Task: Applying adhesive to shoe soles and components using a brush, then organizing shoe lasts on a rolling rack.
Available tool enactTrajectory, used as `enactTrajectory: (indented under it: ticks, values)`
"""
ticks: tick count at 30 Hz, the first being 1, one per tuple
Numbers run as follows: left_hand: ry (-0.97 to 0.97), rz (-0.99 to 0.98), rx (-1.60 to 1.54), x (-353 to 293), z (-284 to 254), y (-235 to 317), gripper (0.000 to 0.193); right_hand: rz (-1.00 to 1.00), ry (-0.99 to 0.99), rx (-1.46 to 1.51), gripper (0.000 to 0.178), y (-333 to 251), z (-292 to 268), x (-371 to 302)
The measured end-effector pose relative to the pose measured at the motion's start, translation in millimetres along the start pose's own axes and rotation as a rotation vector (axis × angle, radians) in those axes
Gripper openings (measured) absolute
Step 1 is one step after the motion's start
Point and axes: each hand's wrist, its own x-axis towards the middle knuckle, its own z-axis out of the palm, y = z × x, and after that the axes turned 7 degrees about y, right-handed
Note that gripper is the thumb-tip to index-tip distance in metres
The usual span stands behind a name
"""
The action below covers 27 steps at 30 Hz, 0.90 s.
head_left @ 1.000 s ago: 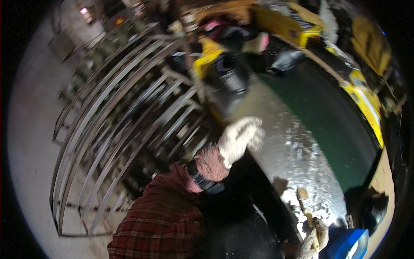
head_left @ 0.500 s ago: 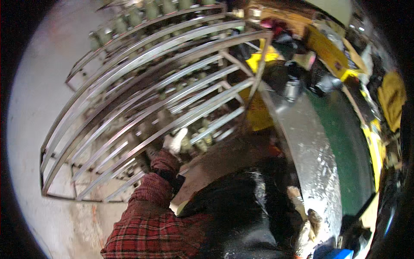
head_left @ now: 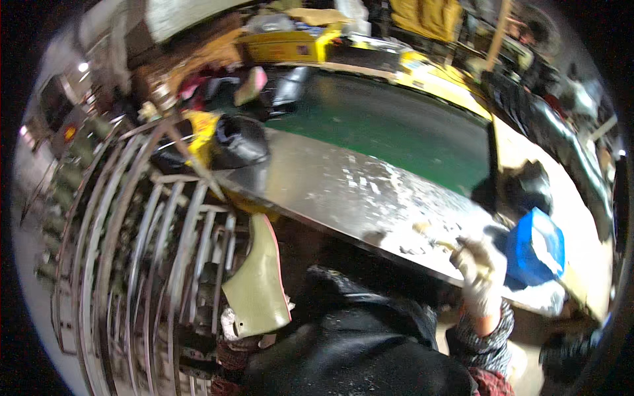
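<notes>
My left hand (head_left: 228, 325), mostly hidden in a whitish glove, is closed on the lower end of an olive-green boot-shaped piece (head_left: 257, 280). The piece has a pink edge and a small hole near its bottom, and stands beside the metal rack (head_left: 175, 257). At the right, my right hand (head_left: 481, 269), in a dirty white glove, is closed around a small tan brush-like tool (head_left: 437, 235), blurred by motion. Beneath that tool, the metal bench top (head_left: 317, 178) is smeared with white residue. A blue container (head_left: 536, 247) sits just right of my right hand.
A green belt surface (head_left: 389, 138) runs behind the bench top. Black boots (head_left: 241, 142) stand at its left end. A yellow box (head_left: 281, 47) is at the back. Greenish-grey pieces (head_left: 66, 198) fill the rack's far side. A dark bundle (head_left: 528, 188) lies behind the blue container.
My view has swung right from the rack to the bench. My left hand, earlier reaching into the rack, now has the olive boot-shaped piece outside it. My right hand now appears over the bench.
</notes>
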Motion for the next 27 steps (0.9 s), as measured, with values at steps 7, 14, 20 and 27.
enactTrajectory:
  ticks: [7, 14, 20, 27]
  values:
    - [-0.384, -0.131, -0.021, 42.3, 121.5, -2.2, 0.058, 0.039, 0.853, -0.458, 0.02, 46.5, -212.3, 6.3]
    - [-0.797, -0.338, -0.109, 92.4, 204.9, -48.5, 0.085, 0.127, 0.461, -0.835, 0.026, 123.7, -264.6, 9.9]
    - [-0.147, -0.415, -0.102, 73.1, 125.0, -44.5, 0.052, 0.27, 0.683, -0.298, 0.024, 79.6, -273.2, -27.4]
    - [-0.147, -0.489, -0.097, 88.0, 102.3, -65.2, 0.052, -0.146, 0.259, -0.114, 0.016, 6.1, -71.6, -6.2]
